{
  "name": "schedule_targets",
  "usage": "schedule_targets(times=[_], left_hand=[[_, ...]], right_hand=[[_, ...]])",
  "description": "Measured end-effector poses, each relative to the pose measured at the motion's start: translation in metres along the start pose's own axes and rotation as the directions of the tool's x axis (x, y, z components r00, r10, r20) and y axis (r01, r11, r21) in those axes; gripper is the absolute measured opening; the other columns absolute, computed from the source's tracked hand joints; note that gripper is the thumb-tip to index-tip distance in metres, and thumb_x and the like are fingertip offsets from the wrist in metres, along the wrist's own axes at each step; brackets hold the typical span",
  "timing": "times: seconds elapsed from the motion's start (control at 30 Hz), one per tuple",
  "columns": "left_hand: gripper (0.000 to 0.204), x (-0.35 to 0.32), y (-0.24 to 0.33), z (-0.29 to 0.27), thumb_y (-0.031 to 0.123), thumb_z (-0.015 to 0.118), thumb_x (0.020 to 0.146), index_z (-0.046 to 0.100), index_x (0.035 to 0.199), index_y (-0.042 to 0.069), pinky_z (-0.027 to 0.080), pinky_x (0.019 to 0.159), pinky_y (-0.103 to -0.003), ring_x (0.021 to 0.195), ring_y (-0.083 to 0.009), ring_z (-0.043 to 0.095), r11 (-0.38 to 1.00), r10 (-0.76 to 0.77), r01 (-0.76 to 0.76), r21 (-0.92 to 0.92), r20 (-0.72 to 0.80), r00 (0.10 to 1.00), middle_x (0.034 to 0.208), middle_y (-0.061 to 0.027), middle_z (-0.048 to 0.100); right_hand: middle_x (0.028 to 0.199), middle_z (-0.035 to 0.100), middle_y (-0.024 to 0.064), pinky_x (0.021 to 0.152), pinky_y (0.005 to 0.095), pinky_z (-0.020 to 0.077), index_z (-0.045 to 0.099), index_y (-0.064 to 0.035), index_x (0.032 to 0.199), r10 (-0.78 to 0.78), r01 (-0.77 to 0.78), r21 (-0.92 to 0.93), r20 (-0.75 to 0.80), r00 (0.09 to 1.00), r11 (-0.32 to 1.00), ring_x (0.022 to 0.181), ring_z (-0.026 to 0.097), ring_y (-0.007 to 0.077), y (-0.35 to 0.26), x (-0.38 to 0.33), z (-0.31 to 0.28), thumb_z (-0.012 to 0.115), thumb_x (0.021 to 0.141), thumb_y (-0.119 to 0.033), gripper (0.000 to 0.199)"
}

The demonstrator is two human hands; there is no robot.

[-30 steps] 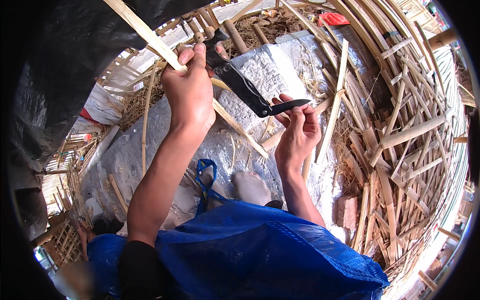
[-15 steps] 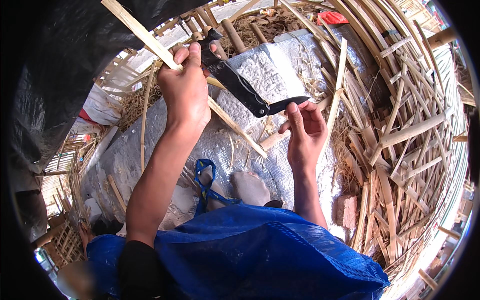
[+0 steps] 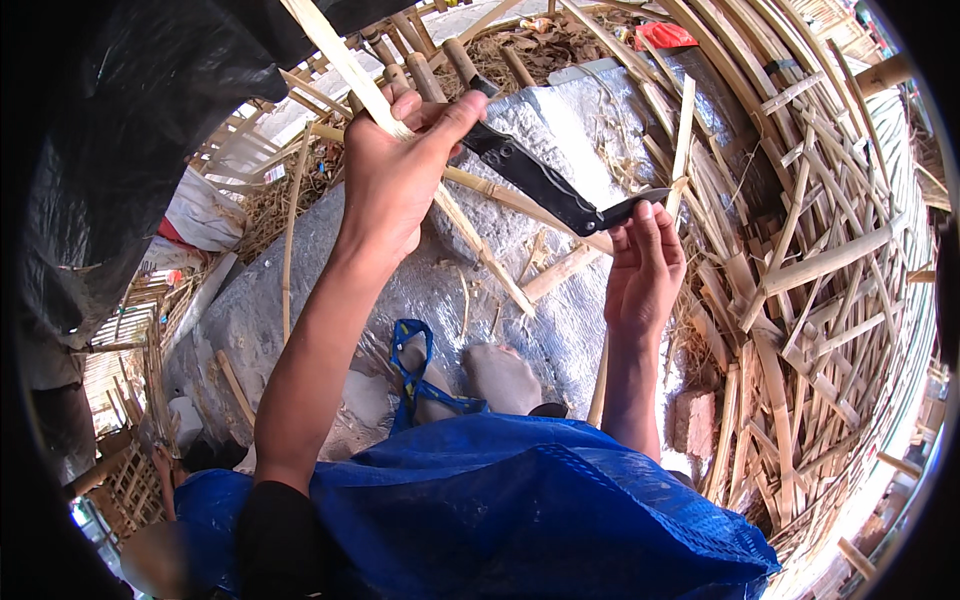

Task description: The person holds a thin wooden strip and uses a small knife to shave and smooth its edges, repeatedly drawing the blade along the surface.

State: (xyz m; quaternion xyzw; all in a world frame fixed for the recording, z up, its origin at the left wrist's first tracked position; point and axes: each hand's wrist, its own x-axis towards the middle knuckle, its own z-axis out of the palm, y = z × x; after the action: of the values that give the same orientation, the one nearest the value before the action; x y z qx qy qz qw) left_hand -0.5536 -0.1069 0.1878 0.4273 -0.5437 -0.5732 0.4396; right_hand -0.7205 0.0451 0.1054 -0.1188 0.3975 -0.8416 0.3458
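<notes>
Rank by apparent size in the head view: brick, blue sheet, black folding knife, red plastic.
1. Blue sheet
2. Black folding knife
3. Brick
4. Red plastic; it looks farther away, true size unsure.

From where I stand, folding knife point(image 3: 535, 181) smooth; bamboo strip point(image 3: 345, 65) dry-looking, fibrous wood. Blue sheet point(image 3: 480, 500) glossy, creased plastic. Silvery ground sheet point(image 3: 535, 345) wrinkled, reflective; block point(image 3: 545, 140) toward its far edge rough.

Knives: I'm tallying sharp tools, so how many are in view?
1: the black folding knife, one end in the left hand, the other in the right hand. Others may be hidden.
</notes>
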Motion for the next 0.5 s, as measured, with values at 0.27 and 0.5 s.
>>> schedule_targets(times=[0.27, 0.5], left_hand=[[0.045, -0.004, 0.0, 0.007, 0.008, 0.079, 0.084, 0.035, 0.075, 0.016, 0.058, 0.053, -0.025, 0.075, -0.0096, 0.067, 0.998, 0.047, -0.045, -0.047, 0.055, 0.997, 0.077, -0.0009, 0.063], [0.043, -0.007, 0.002, 0.01, 0.008, 0.078, 0.085, 0.036, 0.075, 0.015, 0.059, 0.052, -0.025, 0.077, -0.0099, 0.068, 0.998, 0.06, -0.059, -0.034, 0.01, 0.998, 0.078, -0.0004, 0.062]], right_hand=[[0.099, 0.069, 0.005, 0.076, 0.0225, 0.0544, 0.064, -0.0021, 0.107, -0.015, 0.015, -0.001, 0.002, 1.0, 1.0, 0.085, 0.066, 0.0096, -0.012, 0.002, -0.002, 0.064, 0.095, -0.005, 0.012], [0.098, 0.07, 0.0036, 0.078, 0.0254, 0.0547, 0.065, -0.0049, 0.106, 0.023, -0.023, 0.003, 0.028, 0.999, 1.0, 0.087, 0.066, 0.0103, -0.01, 0.002, -0.007, 0.065, 0.095, -0.007, 0.01]])
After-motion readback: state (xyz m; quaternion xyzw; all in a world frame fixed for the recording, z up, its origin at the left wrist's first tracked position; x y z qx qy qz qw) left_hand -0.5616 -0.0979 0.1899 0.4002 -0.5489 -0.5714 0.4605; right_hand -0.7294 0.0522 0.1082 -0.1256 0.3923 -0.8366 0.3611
